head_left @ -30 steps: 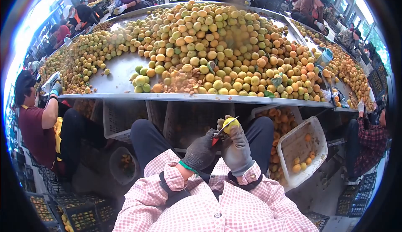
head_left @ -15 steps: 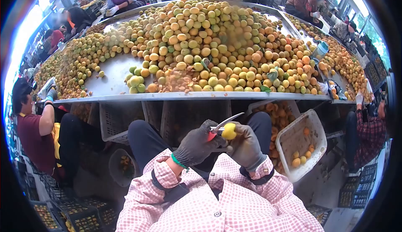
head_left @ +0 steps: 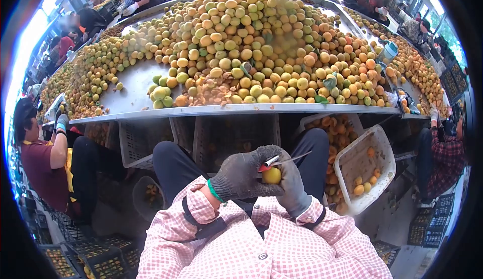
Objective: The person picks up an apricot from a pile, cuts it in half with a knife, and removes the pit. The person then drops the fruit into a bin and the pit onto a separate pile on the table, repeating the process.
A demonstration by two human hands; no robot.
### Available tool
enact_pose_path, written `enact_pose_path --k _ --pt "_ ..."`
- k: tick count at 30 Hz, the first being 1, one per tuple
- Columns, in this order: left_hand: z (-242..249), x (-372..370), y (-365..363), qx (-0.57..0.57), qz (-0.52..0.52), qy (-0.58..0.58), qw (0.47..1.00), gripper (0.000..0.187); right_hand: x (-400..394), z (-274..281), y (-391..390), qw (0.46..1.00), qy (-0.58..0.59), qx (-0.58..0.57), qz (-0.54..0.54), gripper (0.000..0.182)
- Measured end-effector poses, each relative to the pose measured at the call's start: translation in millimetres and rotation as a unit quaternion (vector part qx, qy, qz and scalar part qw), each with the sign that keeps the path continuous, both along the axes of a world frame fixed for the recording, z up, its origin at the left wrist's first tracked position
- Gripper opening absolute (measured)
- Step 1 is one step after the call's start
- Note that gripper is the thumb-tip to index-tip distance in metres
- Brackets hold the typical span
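Note:
In front of my lap my two gloved hands are pressed close together. My left hand (head_left: 241,174), in a dark glove with a green cuff, is closed on red-handled shears (head_left: 268,164); a thin pointed blade reaches rightward across my other hand. A yellow apricot (head_left: 271,175) sits between the hands, just under the red handle. My right hand (head_left: 293,186), in a grey-brown glove, is closed on the apricot from the right. Fingers hide part of the fruit and most of the tool.
Beyond my knees, a metal-edged table (head_left: 241,109) bears a large heap of apricots (head_left: 236,42) and torn fruit pieces (head_left: 211,93). A white tub (head_left: 347,166) with several apricots stands at right, near a crate (head_left: 143,143). Co-workers (head_left: 45,153) sit on both sides.
My hands have come together, with the left fingers now around the apricot's near side. The blade has swung from pointing up-right to nearly level. The view has shifted slightly.

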State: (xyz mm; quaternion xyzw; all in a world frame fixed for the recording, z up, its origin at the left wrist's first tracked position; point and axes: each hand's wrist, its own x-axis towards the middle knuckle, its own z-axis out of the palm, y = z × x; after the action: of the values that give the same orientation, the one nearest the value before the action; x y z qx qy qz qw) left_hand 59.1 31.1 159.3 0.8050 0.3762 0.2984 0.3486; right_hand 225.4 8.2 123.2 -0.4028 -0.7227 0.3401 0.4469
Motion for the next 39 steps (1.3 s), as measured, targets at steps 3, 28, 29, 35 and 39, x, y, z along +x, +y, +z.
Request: enact_pose_path --k 3,28,29,35,39 --pt "8 3 3 0.037 -0.007 0.021 0.999 0.063 1 -2 1 0.998 -0.047 0.044 -0.014 0.036" --pt "10 11 21 0.162 0.054 0.023 0.985 0.071 -1 3 16 0.999 -0.029 -0.014 0.016 0.022" --pt "9 10 19 0.181 0.031 0.025 0.983 0.071 -4 0 7 0.996 0.049 -0.074 0.006 0.021" --pt "2 25 2 0.112 0.072 -0.12 0.984 0.052 -22 22 4 0.973 0.022 0.122 -0.197 0.013" --pt "-3 42 -6 -0.026 0.165 -0.314 0.935 0.031 -29 16 9 0.936 0.323 -0.009 -0.139 0.013"
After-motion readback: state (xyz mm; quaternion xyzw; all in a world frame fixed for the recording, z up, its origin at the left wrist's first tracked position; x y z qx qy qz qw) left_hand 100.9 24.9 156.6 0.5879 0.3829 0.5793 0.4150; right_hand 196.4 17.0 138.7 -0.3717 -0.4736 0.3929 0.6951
